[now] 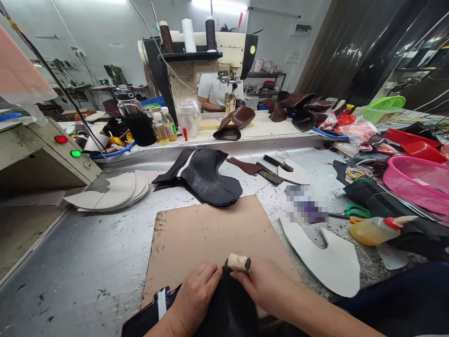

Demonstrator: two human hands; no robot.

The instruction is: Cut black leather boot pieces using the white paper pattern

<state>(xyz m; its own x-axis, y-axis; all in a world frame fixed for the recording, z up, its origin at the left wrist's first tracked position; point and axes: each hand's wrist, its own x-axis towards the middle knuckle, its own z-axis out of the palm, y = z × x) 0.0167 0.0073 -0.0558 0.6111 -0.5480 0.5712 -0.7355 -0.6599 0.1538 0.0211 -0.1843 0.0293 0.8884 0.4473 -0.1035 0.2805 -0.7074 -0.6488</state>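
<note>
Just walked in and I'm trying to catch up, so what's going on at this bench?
A person is working on a black piece over the near part of a tan board. The left hand is on the piece, while the right hand holds a pale, cylindrical tool at its far end; the tool's working end is hidden. More black pieces lie at the board's far edge, and a brown piece sits at the sewing machine behind.

The back wall (105, 32) is pale grey, and a long lamp (219, 5) shines brightly above. A dark rack (263, 74) stands near this wall. On the right is a glossy dark surface (336, 56). The desk (98, 262) is silvery, with dark marks
</note>
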